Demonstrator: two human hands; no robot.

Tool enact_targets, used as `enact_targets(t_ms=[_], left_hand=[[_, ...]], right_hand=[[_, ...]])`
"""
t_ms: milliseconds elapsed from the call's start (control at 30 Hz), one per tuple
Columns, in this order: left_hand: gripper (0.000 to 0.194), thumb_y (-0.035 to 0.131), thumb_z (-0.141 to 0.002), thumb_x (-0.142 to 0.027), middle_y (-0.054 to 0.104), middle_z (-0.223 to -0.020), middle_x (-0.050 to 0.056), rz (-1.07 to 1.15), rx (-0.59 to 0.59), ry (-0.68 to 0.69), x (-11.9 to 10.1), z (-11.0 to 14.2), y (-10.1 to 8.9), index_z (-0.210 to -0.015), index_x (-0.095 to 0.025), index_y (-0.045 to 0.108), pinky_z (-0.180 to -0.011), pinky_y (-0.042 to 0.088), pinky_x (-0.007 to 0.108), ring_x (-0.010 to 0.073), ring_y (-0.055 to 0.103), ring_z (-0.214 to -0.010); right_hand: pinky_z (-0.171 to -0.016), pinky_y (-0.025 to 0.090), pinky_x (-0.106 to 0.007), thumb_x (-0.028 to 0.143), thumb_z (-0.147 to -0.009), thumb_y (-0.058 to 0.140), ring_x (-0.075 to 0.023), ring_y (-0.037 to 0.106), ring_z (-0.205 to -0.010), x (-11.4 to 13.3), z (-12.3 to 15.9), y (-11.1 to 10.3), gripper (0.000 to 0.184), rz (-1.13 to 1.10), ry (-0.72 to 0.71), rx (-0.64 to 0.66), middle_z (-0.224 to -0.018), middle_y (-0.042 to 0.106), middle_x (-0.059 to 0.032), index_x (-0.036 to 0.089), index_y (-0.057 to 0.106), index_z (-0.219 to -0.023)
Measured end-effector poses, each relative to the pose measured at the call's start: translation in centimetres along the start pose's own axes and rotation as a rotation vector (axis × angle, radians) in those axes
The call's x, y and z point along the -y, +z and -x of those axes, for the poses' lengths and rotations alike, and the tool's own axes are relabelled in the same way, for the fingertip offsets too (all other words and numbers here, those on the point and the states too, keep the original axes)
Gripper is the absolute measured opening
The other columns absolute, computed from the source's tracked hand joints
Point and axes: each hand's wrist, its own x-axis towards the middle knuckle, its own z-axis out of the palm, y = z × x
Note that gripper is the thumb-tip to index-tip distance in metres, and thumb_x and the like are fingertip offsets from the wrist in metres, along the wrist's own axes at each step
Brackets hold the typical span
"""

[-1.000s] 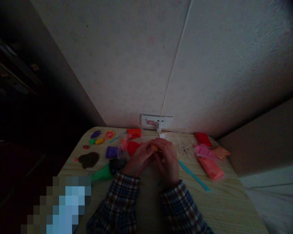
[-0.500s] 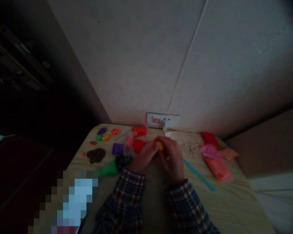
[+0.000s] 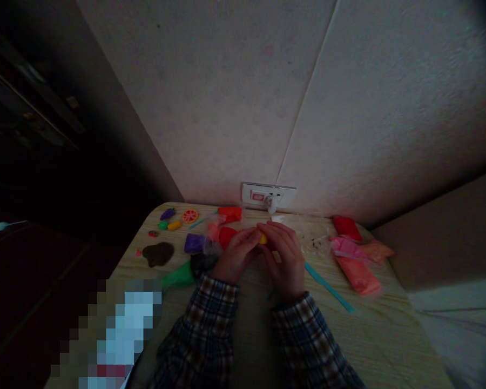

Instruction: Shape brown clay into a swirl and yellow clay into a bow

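Note:
A small yellow lump of modelling clay (image 3: pixel 263 237) is pinched between my two hands above the middle of the table. My left hand (image 3: pixel 238 253) grips it from the left, thumb on top. From the right, my right hand (image 3: pixel 284 258) curls its fingers over it; much of the lump is hidden. Just behind my left hand lies a red clay packet (image 3: pixel 228 236), partly covered. A purple packet (image 3: pixel 193 243) and a black packet (image 3: pixel 202 266) are to its left. Beside my right hand lies a blue clay tool (image 3: pixel 328 286).
Small clay pieces sit at the left: a citrus slice (image 3: pixel 190 216), a purple cluster (image 3: pixel 167 214), a brown slab (image 3: pixel 157 253). Red (image 3: pixel 347 228), pink (image 3: pixel 350 249) and coral packets (image 3: pixel 359 275) lie at the right. A wall socket (image 3: pixel 269 195) with a plug is behind the table (image 3: pixel 389 335).
The view has shifted slightly. Both hands stay together around the yellow clay, with the fingers of my right hand slightly moved over it.

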Motion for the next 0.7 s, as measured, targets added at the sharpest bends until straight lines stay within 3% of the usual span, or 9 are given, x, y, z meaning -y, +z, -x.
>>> enact_targets(t_ms=[167, 333, 533, 700], left_hand=[[0.040, 0.076, -0.067, -0.042, 0.066, -0.088, 0.004, 0.038, 0.023, 0.026, 0.03, 0.10, 0.32, -0.092, -0.014, 0.065, -0.077, 0.047, 0.029, 0.0171, 0.061, -0.085], [0.034, 0.079, -0.065, -0.035, 0.066, -0.085, 0.004, 0.009, 0.011, 0.037, 0.07, 0.00, -0.02, -0.085, -0.013, 0.064, -0.079, 0.047, 0.029, 0.0167, 0.061, -0.084], [0.044, 0.071, -0.067, -0.053, 0.067, -0.089, 0.007, -0.067, 0.033, 0.016, 0.49, -0.22, -0.10, -0.085, -0.013, 0.067, -0.082, 0.045, 0.032, 0.0218, 0.060, -0.095], [0.039, 0.080, -0.063, -0.038, 0.067, -0.090, 0.005, -0.026, 0.001, 0.032, 0.15, 0.02, 0.07, -0.090, -0.014, 0.066, -0.084, 0.045, 0.032, 0.0209, 0.060, -0.094]], right_hand=[[-0.090, 0.049, -0.044, 0.016, -0.087, 0.054, -0.0230, 0.058, -0.106, 0.05, -0.13, -0.28, 0.031, -0.002, 0.001, -0.031, -0.105, 0.067, -0.0069, 0.023, 0.058, -0.117], [-0.091, 0.048, -0.046, 0.017, -0.088, 0.052, -0.0239, 0.057, -0.107, 0.13, -0.10, -0.10, 0.028, 0.019, -0.001, -0.006, -0.106, 0.066, -0.0071, 0.023, 0.058, -0.115], [-0.090, 0.049, -0.045, 0.017, -0.088, 0.053, -0.0234, 0.057, -0.106, 0.00, 0.05, -0.10, 0.030, 0.016, -0.006, -0.013, -0.105, 0.066, -0.0080, 0.022, 0.057, -0.118], [-0.090, 0.049, -0.045, 0.017, -0.089, 0.051, -0.0234, 0.057, -0.107, 0.13, 0.05, 0.18, 0.031, 0.020, -0.001, 0.014, -0.107, 0.065, -0.0078, 0.023, 0.056, -0.119]])
